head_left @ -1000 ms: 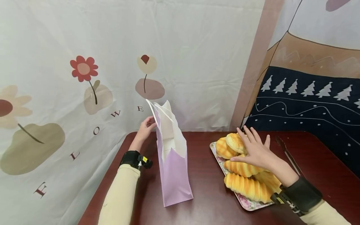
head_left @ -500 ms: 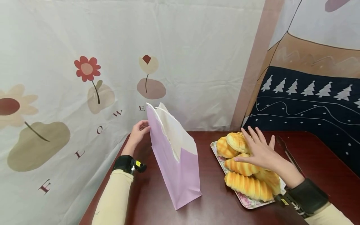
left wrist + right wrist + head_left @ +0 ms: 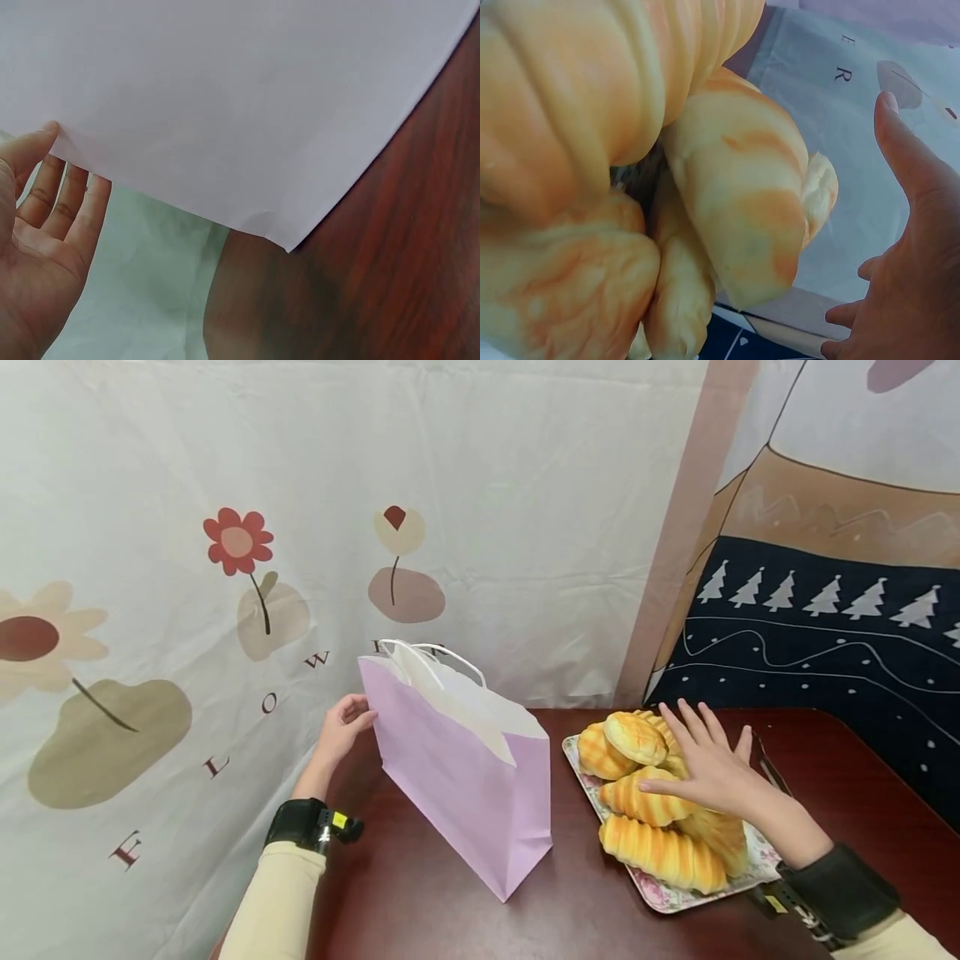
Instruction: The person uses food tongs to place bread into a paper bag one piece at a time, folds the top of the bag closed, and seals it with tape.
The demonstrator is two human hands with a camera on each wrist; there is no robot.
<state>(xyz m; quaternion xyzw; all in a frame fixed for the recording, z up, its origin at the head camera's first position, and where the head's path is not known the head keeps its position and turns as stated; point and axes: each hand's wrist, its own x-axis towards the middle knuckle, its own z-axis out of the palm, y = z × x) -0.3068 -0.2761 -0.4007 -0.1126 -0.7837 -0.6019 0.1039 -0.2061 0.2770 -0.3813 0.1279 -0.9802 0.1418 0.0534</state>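
Note:
A lilac paper bag (image 3: 442,760) with a white inside and white handles stands on the table, its mouth spread. My left hand (image 3: 345,727) pinches its left side edge; in the left wrist view the thumb (image 3: 34,150) lies on the bag's outer face and the other fingers pass behind the edge. On the right, my right hand (image 3: 708,768) is held with spread fingers over a floral tray (image 3: 656,897) of bread. A ridged roll (image 3: 660,853), a round bun (image 3: 635,737) and several other loaves are piled there. In the right wrist view the hand is apart from the croissant-like bread (image 3: 739,187).
A pair of tongs (image 3: 768,764) lies behind the right hand, partly hidden by it. The dark red table (image 3: 420,902) meets a flower-printed white cloth (image 3: 525,527) at the back and left. A dark cloth with trees (image 3: 817,643) hangs at the right.
The bag has turned so that its broad side faces me, and its near bottom corner has swung right. My left hand has moved left and nearer with its edge; the right hand has drifted slightly right.

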